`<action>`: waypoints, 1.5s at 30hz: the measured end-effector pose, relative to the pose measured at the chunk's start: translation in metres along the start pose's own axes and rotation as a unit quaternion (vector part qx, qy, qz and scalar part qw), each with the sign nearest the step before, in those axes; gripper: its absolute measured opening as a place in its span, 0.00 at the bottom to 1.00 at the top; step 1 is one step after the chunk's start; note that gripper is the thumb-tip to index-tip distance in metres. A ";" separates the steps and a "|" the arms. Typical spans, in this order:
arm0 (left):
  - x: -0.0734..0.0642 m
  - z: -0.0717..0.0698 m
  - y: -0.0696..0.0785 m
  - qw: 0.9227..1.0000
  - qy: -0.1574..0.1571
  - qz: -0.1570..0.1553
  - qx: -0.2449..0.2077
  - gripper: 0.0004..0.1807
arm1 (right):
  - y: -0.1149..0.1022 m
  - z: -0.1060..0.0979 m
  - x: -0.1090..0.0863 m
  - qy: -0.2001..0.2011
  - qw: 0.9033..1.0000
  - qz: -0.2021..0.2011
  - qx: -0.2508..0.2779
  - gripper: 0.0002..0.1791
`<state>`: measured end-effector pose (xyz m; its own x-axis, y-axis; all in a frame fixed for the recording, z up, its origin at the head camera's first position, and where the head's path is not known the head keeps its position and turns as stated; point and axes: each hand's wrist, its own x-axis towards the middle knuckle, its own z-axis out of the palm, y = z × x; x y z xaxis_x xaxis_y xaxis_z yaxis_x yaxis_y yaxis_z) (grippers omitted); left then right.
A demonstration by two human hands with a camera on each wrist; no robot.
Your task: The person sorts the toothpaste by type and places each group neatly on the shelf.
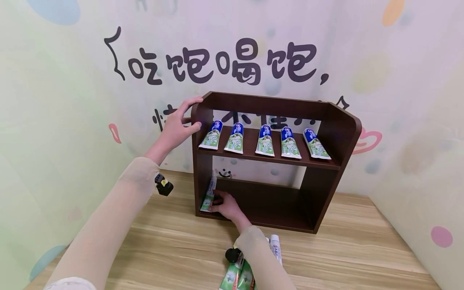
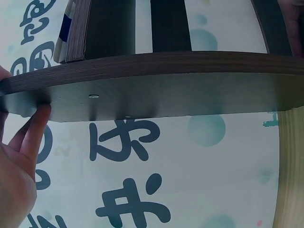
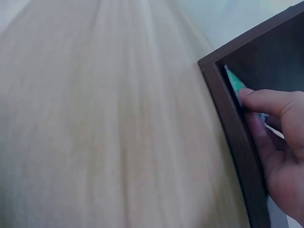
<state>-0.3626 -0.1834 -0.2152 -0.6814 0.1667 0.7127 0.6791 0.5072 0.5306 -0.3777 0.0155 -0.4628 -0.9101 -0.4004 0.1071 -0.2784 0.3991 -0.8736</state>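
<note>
A dark brown two-tier shelf (image 1: pixel 268 159) stands on the table against the wall. My left hand (image 1: pixel 177 128) holds its upper left side panel, with fingertips at the top and the thumb at the front edge; in the left wrist view, fingers (image 2: pixel 37 135) press the panel's outer face. In the lower compartment, my right hand (image 1: pixel 227 205) pinches a green and white toothpaste tube (image 1: pixel 208 197) lying against the left wall. The right wrist view shows the thumb on the tube's green end (image 3: pixel 236 83), close to the shelf's bottom board (image 3: pixel 232 128).
Several blue and green toothpaste tubes (image 1: pixel 266 141) lie in a spaced row on the upper tier. More green and white tubes (image 1: pixel 232 276) lie on the wood-grain table (image 1: pixel 166 241) under my right forearm. A printed wall (image 1: pixel 232 24) stands right behind the shelf.
</note>
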 end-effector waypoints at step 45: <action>0.001 0.000 -0.002 1.000 0.001 0.005 -0.006 0.34 | -0.057 -0.057 -0.131 0.067 0.990 -0.122 -0.020 0.33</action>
<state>-0.3647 -0.1843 -0.2159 -0.6736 0.1705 0.7191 0.6895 0.4952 0.5285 -0.2604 0.0920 -0.4003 -0.8456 -0.3773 0.3775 -0.5051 0.3372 -0.7944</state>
